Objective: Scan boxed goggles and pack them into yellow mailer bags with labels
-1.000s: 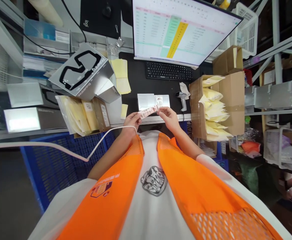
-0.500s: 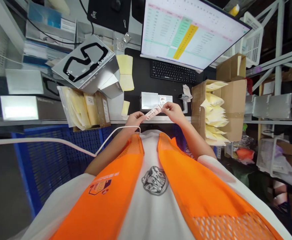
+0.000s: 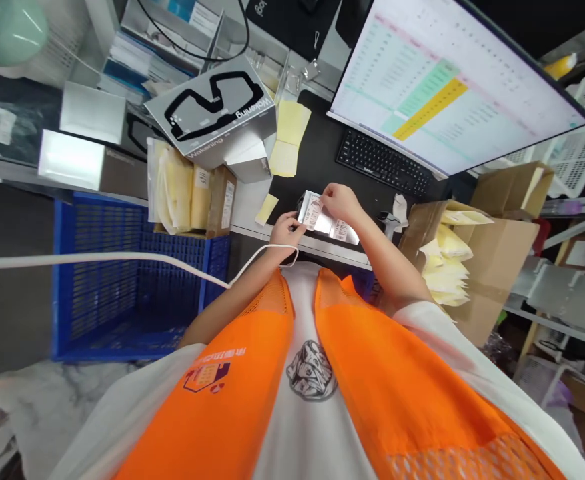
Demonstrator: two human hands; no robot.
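Shifting from in front of the silver box (image 3: 325, 225), the printed label (image 3: 313, 216) is now lying across that box's left end. Between both hands, it is slanting: the right hand (image 3: 341, 202) is pinching its far end, fingertips pressed together, while the left hand (image 3: 287, 232) is curling at its near end; whether it is gripping, I cannot tell.
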